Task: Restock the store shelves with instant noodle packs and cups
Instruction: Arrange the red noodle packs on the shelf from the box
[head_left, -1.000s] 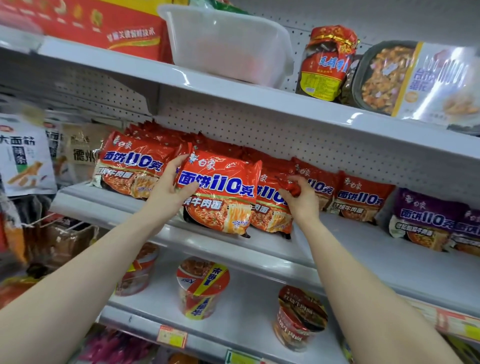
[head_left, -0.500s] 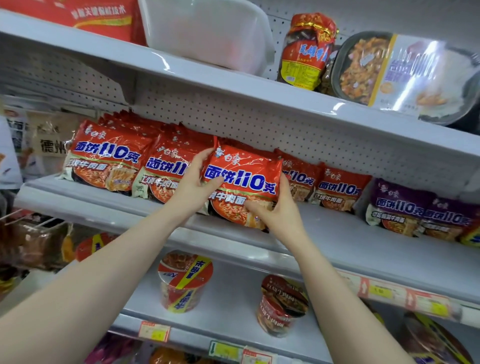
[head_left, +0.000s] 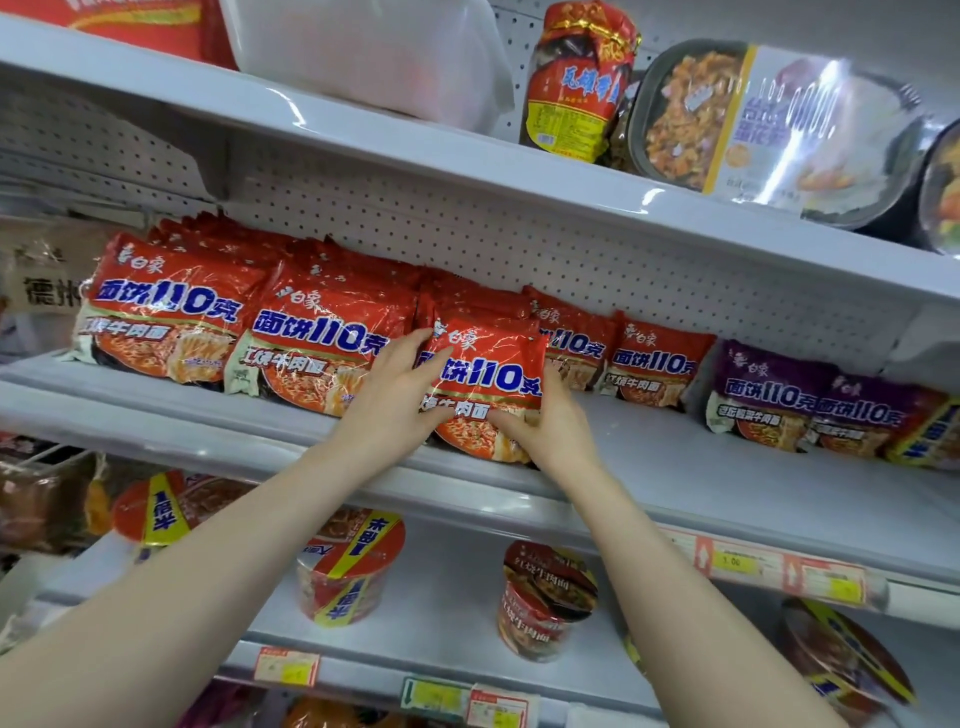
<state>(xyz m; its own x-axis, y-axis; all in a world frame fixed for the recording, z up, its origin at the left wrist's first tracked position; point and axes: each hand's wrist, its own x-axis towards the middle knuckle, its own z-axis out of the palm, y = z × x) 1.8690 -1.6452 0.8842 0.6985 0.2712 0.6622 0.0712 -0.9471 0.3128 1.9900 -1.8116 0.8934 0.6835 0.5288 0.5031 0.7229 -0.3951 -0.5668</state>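
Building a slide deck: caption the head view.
Left hand and right hand hold a red noodle pack on the middle shelf among matching packs.

Shelving: white metal shelves (head_left: 727, 483), three tiers.
Back panel: white perforated board (head_left: 597, 249).
Shelf edge: price-label strip (head_left: 737, 564).
Light: bright, glare on upper tier.

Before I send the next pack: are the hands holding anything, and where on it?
Both hold one red noodle pack: the left hand grips its left edge, the right hand its lower right corner.
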